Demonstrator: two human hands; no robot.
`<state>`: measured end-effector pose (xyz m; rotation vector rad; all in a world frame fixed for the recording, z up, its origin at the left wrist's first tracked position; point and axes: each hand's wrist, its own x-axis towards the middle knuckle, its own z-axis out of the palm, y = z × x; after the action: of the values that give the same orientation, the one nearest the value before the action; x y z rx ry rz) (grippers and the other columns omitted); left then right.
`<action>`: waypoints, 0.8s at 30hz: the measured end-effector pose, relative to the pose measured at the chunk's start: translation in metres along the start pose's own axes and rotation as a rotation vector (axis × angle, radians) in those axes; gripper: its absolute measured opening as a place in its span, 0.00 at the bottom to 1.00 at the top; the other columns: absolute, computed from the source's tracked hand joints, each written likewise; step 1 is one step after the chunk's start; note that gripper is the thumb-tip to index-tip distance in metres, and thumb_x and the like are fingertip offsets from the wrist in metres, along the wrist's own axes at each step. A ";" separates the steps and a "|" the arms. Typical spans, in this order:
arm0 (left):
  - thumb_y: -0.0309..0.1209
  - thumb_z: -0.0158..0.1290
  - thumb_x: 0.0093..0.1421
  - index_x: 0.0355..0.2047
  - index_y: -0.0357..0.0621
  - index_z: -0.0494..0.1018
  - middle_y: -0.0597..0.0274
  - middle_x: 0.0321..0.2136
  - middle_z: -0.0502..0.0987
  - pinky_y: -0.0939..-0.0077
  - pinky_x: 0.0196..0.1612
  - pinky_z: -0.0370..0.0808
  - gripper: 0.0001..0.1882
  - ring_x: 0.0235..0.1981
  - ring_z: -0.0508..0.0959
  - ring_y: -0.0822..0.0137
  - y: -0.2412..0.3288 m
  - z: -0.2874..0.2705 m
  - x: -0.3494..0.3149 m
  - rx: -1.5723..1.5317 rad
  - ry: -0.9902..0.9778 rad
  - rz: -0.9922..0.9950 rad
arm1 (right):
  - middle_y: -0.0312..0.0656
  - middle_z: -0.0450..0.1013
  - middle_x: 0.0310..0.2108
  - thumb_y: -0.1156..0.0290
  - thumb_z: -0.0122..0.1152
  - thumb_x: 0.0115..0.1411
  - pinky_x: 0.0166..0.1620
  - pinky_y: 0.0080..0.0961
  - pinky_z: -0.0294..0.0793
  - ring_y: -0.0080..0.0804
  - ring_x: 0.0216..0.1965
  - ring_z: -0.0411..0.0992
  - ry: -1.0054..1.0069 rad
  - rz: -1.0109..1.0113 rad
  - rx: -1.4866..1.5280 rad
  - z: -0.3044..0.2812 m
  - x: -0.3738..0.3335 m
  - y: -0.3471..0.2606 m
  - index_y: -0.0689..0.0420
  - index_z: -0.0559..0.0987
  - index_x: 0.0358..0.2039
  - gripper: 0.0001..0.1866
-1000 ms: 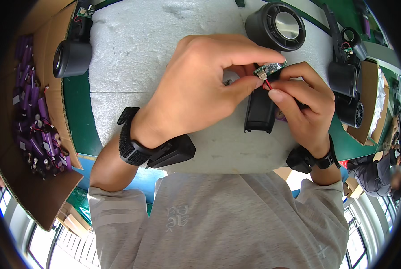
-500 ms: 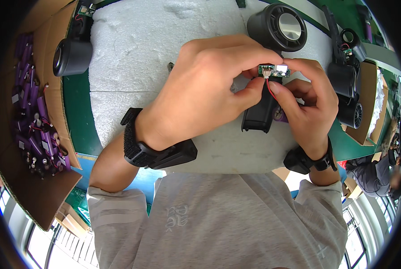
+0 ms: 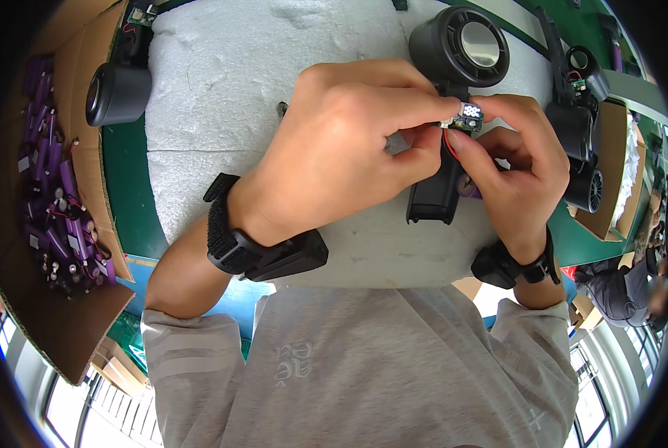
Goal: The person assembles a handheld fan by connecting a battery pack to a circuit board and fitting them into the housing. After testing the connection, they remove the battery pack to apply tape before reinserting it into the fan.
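A small green circuit board (image 3: 467,117) with a white part is pinched between my two hands over the handle of a black handheld fan (image 3: 433,196). My left hand (image 3: 364,138) is closed, thumb and forefinger at the board's left end, where a connector sits. My right hand (image 3: 524,149) is closed on its right side, with the thumb by the red wire (image 3: 450,145). That wire runs down from the connector. Part of a purple battery cell (image 3: 466,187) shows beside the handle, below my right hand. The fan's round head (image 3: 468,46) lies beyond my fingers.
White foam sheeting (image 3: 222,82) covers the green table. At left stands a cardboard box (image 3: 87,149) of purple battery cells (image 3: 69,216). Another black fan head (image 3: 119,93) lies beside it. More black fan parts (image 3: 573,134) and a carton (image 3: 618,172) are at right.
The circuit board has tilted and shifted slightly right between my fingers, and its white part now shows lit dots. My left fingertips cover more of its left end.
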<state>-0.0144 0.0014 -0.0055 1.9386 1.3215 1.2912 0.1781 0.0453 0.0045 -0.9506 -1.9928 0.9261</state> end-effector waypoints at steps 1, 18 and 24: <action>0.15 0.60 0.45 0.38 0.41 0.82 0.60 0.30 0.81 0.82 0.29 0.77 0.17 0.26 0.81 0.70 0.000 0.000 0.000 -0.001 0.000 -0.001 | 0.38 0.75 0.33 0.80 0.74 0.45 0.20 0.13 0.67 0.16 0.20 0.72 0.000 0.001 -0.001 0.000 0.000 -0.001 0.59 0.81 0.41 0.20; 0.16 0.60 0.46 0.36 0.42 0.82 0.61 0.26 0.79 0.82 0.26 0.75 0.15 0.24 0.80 0.71 -0.004 -0.002 0.001 -0.037 -0.058 -0.014 | 0.38 0.75 0.36 0.85 0.69 0.48 0.24 0.11 0.70 0.15 0.25 0.73 -0.101 -0.055 -0.124 -0.003 0.000 0.000 0.62 0.81 0.42 0.19; 0.17 0.60 0.46 0.40 0.42 0.77 0.63 0.28 0.76 0.80 0.28 0.74 0.19 0.27 0.77 0.72 0.003 0.001 0.001 -0.147 -0.075 -0.129 | 0.37 0.74 0.36 0.85 0.65 0.54 0.24 0.10 0.68 0.14 0.25 0.72 -0.108 0.124 0.018 -0.004 -0.001 -0.004 0.63 0.79 0.42 0.14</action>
<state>-0.0118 0.0013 -0.0031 1.7547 1.2566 1.2062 0.1809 0.0432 0.0097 -1.0430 -2.0299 1.0826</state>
